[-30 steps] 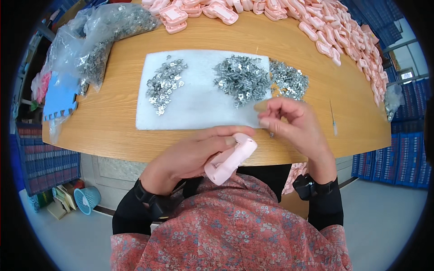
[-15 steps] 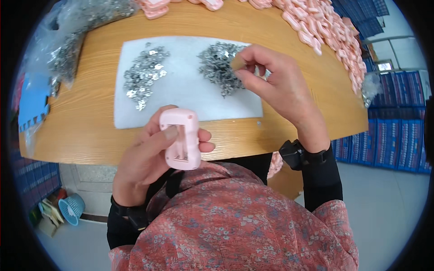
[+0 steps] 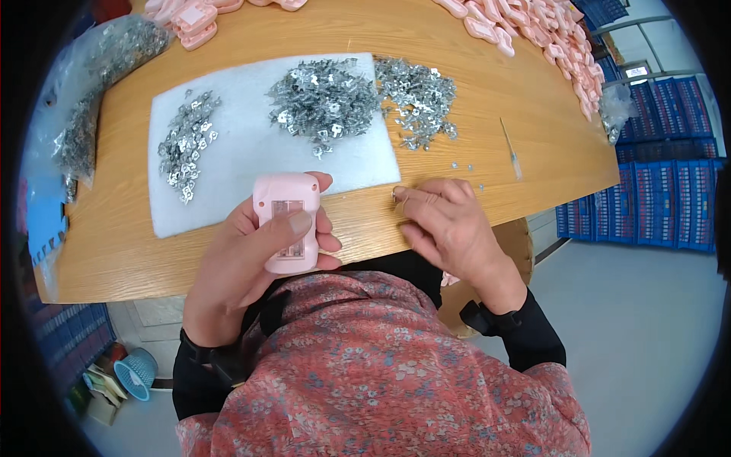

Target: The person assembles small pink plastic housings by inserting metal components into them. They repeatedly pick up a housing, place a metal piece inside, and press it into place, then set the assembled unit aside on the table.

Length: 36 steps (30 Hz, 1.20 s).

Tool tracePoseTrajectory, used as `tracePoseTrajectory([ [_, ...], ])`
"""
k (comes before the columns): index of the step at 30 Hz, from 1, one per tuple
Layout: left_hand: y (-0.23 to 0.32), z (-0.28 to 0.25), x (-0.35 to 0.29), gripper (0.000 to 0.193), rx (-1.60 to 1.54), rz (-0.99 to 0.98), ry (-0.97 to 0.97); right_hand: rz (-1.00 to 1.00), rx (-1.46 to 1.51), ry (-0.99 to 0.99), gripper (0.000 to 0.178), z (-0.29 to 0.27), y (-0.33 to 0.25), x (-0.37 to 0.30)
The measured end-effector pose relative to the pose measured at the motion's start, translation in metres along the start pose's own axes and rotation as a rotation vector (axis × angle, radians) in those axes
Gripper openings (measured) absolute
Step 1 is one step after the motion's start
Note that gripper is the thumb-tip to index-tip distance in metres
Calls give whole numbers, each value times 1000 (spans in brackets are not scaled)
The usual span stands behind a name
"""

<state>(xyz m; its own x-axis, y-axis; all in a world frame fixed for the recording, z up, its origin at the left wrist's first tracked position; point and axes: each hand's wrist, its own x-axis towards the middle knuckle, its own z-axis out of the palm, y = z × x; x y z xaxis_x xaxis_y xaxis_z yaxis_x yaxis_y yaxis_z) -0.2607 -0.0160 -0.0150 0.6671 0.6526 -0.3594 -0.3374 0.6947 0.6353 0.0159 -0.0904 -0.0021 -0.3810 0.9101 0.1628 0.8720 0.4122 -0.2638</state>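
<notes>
- Far left, a clear bag (image 3: 68, 67) bulging with silver clips (image 3: 138, 43).
- Low down, a blue basket (image 3: 140, 373), contents too small to make out.
- Now the left grip (image 3: 245, 266), closed firmly round the case (image 3: 298, 186), above the tabletop's (image 3: 362, 221) near edge.
- It's pale pink, round-cornered, its slot (image 3: 287, 207) facing up; long axis running away from the body.
- And the right grip (image 3: 442, 225): fingers curled, can't tell what's pinched, if anything.

You hold a pink, rounded plastic case (image 3: 286, 190) left of the frame's middle, its long slot (image 3: 286, 207) facing you. Just right of middle, you pinch a tiny grey bit (image 3: 397, 196), hard to see.
</notes>
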Motion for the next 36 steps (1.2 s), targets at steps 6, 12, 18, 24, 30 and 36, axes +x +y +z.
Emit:
tracePoseTrajectory([
  [6, -11, 14, 9, 46, 32, 15, 20, -139, -123, 58, 35, 2, -2, -18],
  [12, -13, 26, 10, 39, 41, -41, 81, -318, -61, 247, 23, 32, 3, -42],
  [18, -22, 35, 14, 36, 92, -85, 81, -290, 11, 239, 17, 29, -9, -52],
  [24, -21, 44, 20, 36, 123, -111, 67, -274, 145, 213, 23, 14, -16, -41],
  [30, -26, 50, 22, 40, 140, -75, 54, -59, 210, 444, 23, 7, -14, -24],
  [36, -31, 55, 35, 44, 116, 53, 72, -133, 99, 529, 29, -6, -23, 6],
])
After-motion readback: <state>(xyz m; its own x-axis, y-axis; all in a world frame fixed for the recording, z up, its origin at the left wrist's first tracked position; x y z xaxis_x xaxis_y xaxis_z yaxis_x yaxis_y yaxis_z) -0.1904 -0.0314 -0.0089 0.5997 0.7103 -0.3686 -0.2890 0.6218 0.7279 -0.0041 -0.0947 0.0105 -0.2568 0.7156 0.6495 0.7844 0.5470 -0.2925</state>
